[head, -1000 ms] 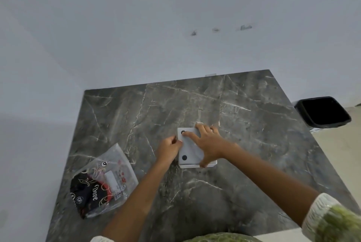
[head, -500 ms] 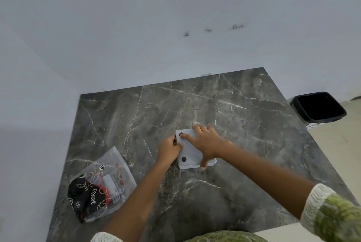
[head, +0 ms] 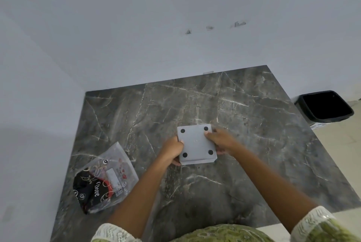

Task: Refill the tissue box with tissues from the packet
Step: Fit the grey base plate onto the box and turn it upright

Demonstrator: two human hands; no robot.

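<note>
A white square tissue box (head: 196,143) lies upside down in the middle of the dark marble table (head: 244,163), its flat base with four black round feet facing up. My left hand (head: 172,149) grips its left side, fingers curled under the edge. My right hand (head: 220,141) holds its right side, thumb on the base near the far right foot. The tissue packet (head: 103,178), a clear plastic bag with black and red print, lies on the table to the left, touched by neither hand. The box's opening is hidden underneath.
A black waste bin (head: 326,108) stands on the floor past the table's right edge. White walls close in the table at the back and left. The table's near edge runs beside my body.
My right hand has slid off the top of the box to its right side, uncovering the whole base with all its feet. My left hand has wrapped lower around the left edge.
</note>
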